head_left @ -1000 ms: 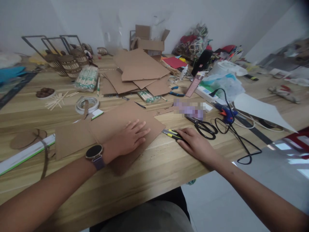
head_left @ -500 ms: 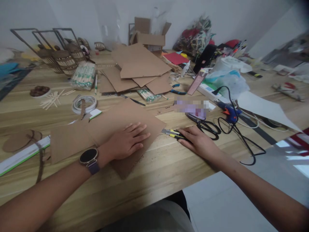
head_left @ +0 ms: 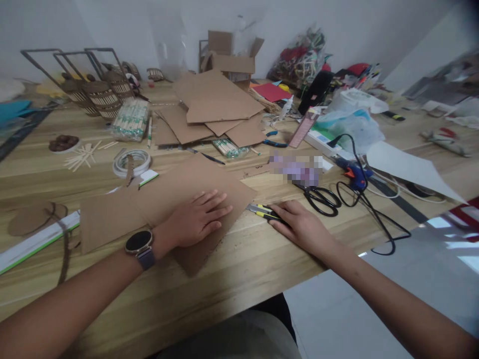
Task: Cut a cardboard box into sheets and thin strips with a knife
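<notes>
A brown cardboard sheet [head_left: 213, 179] lies on the wooden table in front of me. My left hand [head_left: 200, 217] rests flat on it, fingers stretched out, with a watch on the wrist. To the right, my right hand [head_left: 299, 224] is closed around a yellow and black utility knife [head_left: 264, 212]. The knife lies low over the table, its metal blade out and pointing left, close to the sheet's right corner. Whether the blade touches the cardboard I cannot tell. Black-handled scissors [head_left: 322, 200] lie just beyond my right hand, their upper part blurred out.
Stacked cardboard pieces [head_left: 220, 99] fill the table's middle back. A blue glue gun [head_left: 357, 177] with a looping black cable lies at right. Tape rolls [head_left: 131, 162], loose sticks [head_left: 83, 155], a bowl of brown balls [head_left: 64, 143] and woven baskets [head_left: 103, 97] stand left.
My right hand has slid slightly left with the utility knife, bringing the blade nearer the cardboard's corner. My left hand stays flat in place.
</notes>
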The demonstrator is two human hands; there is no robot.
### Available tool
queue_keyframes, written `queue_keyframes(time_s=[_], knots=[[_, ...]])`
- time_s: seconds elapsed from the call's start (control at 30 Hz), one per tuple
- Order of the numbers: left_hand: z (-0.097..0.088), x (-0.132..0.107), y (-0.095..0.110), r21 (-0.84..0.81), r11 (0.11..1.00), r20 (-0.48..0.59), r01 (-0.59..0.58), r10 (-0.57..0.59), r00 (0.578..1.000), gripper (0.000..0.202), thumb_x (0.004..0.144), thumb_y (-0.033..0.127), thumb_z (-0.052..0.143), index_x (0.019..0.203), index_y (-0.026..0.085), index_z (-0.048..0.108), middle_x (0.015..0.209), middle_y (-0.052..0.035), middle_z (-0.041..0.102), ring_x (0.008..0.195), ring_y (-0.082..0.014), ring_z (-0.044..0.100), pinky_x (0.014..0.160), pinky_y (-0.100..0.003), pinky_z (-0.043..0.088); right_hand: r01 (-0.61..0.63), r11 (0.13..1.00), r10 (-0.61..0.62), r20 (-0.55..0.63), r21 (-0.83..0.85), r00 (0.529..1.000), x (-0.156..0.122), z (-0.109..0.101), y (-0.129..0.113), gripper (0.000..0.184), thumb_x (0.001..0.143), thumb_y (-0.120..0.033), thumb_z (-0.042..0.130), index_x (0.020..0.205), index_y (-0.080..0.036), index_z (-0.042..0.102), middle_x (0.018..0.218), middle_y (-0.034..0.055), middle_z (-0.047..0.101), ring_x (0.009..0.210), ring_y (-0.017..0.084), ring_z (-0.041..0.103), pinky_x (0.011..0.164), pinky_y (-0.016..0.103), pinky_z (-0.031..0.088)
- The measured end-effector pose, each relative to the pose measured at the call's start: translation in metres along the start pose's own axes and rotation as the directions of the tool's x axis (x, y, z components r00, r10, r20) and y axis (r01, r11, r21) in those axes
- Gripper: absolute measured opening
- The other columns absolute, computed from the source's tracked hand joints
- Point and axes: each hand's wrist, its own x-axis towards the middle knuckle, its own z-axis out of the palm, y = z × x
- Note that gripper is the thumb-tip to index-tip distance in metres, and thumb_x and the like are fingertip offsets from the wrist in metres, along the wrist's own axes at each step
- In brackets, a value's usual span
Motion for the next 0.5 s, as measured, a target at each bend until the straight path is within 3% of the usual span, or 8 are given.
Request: queue_keyframes(time_s=[0.13,0.5], knots=[[0.0,0.0,0.0,-0.017,1.0,-0.017,0.001,-0.001,1.0,0.053,0.106,0.049,0.023,0.151,0.029,0.041,0.16,-0.006,0.037,0.15,-0.0286,0.027,0.12,-0.053,0.026,-0.025,0.999,0.025,0.003,0.036,1.0,-0.001,-0.001,-0.006,0.042,0.101,-0.042,0.045,0.133,-0.019,0.062,0.116,0.0156,0.067,0.103,0.03,0.064,0.087,0.048,0.057],[-0.001,0.0,0.0,-0.037,0.999,0.02,0.017,-0.017,1.0,0.056,0.106,0.048,0.021,0.151,0.022,0.042,0.161,-0.0067,0.035,0.15,-0.0286,0.026,0.121,-0.053,0.025,0.006,1.0,-0.007,0.013,0.016,1.0,-0.006,0.001,-0.025,0.04,0.101,-0.04,0.045,0.129,-0.016,0.061,0.114,0.0157,0.067,0.102,0.029,0.064,0.084,0.044,0.057]])
